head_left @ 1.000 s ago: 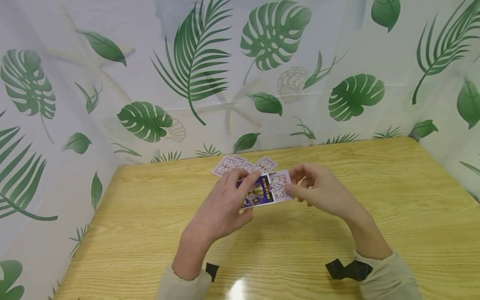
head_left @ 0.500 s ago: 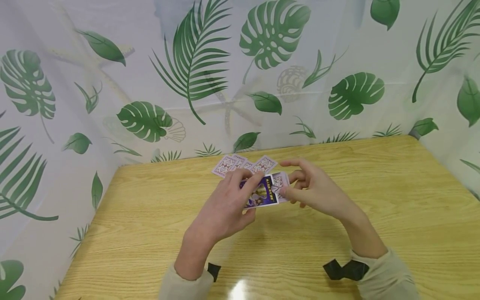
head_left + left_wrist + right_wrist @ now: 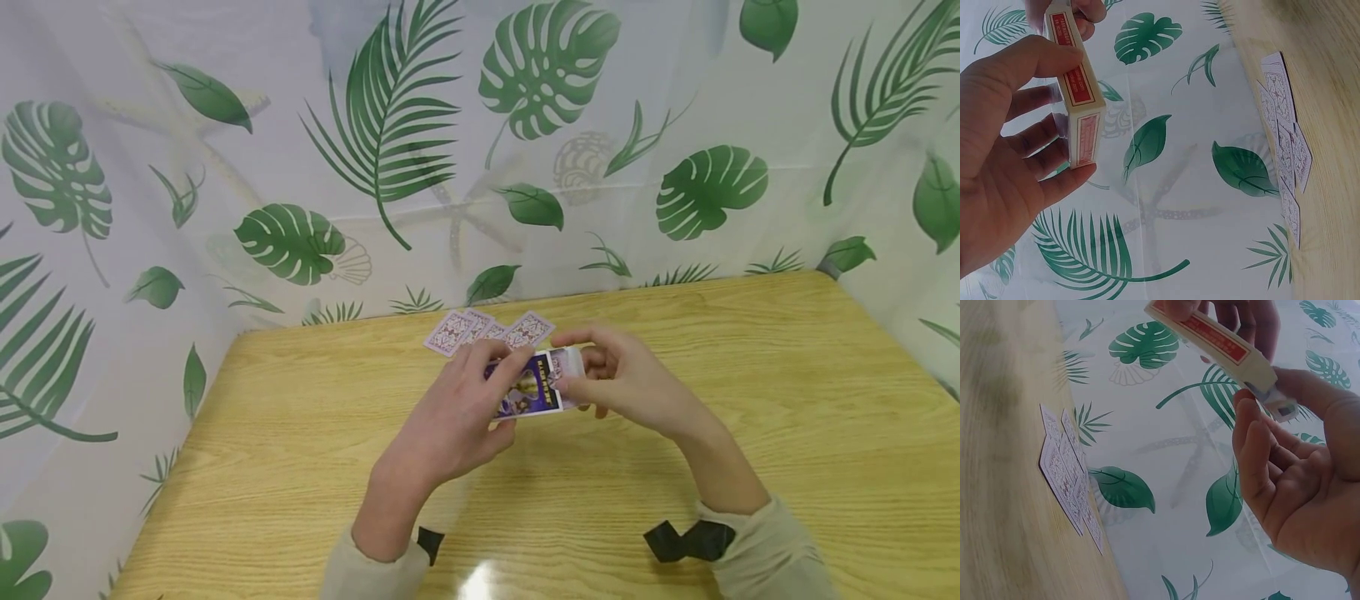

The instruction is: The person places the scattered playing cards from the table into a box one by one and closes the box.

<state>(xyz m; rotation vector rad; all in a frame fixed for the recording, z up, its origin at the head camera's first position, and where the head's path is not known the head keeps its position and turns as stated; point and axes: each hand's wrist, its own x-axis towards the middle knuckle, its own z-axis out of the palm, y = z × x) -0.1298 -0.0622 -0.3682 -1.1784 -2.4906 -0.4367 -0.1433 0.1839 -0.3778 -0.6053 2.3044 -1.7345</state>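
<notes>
Above the table, my left hand grips a purple and yellow playing card box from its left end, thumb along one side and fingers round the other. The left wrist view shows the box's cream side with a red panel. Pink-patterned playing cards stick out a short way from the box's right end. My right hand pinches that end between thumb and fingers. In the right wrist view a pale end piece shows between the thumb and fingers. Most of the deck is hidden inside the box.
Several loose cards lie face down, overlapping, at the back of the wooden table. A white cloth printed with green leaves stands behind the table and along both sides.
The playing cards have slid left, deeper into the box, with less of them showing. My right hand has moved left with them, and the box has shifted slightly right.
</notes>
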